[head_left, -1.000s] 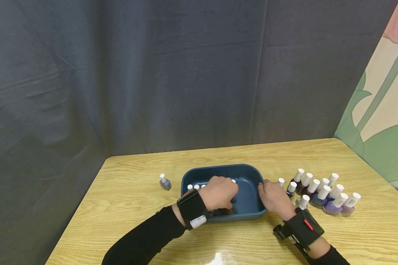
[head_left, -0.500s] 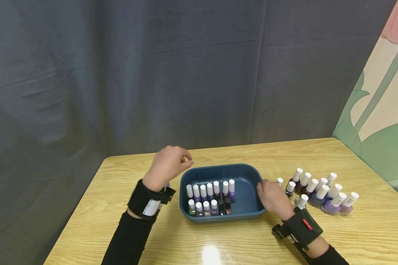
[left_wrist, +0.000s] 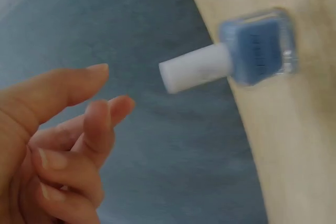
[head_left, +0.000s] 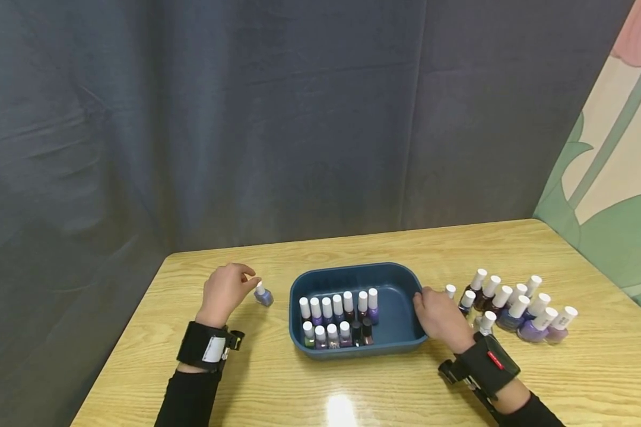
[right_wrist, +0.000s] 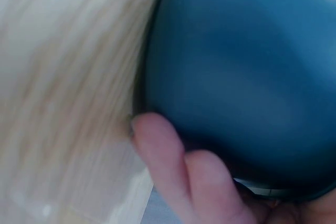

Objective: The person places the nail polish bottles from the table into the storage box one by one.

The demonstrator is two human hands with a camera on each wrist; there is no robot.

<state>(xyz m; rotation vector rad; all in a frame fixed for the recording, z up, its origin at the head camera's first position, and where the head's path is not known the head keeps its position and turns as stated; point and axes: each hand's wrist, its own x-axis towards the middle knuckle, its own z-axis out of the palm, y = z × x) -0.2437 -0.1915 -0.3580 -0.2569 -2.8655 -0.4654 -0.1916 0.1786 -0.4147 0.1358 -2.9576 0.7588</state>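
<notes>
A bottle of light-blue nail polish (head_left: 264, 296) with a white cap stands alone on the table, left of the bin. My left hand (head_left: 225, 293) is right beside its cap. In the left wrist view a gap shows between the thumb and fingers and the white cap (left_wrist: 195, 67). My right hand (head_left: 441, 317) grips the right end of the dark blue plastic bin (head_left: 397, 343), and its fingers (right_wrist: 157, 148) lie over the rim in the right wrist view. Inside the bin, two rows of nail polish bottles (head_left: 338, 305) stand upright toward the left, most with white caps, a few with black.
To the right of the bin, several more white-capped nail polish bottles (head_left: 534, 328) stand grouped on the wooden table (head_left: 310, 391), some close by the right wrist. A grey curtain (head_left: 299, 118) hangs behind the table; a floral fabric (head_left: 619, 178) is at the right.
My left hand has come out of the bin and moved left to the lone blue bottle, uncovering the rows inside. The right hand has stayed at the bin's right end.
</notes>
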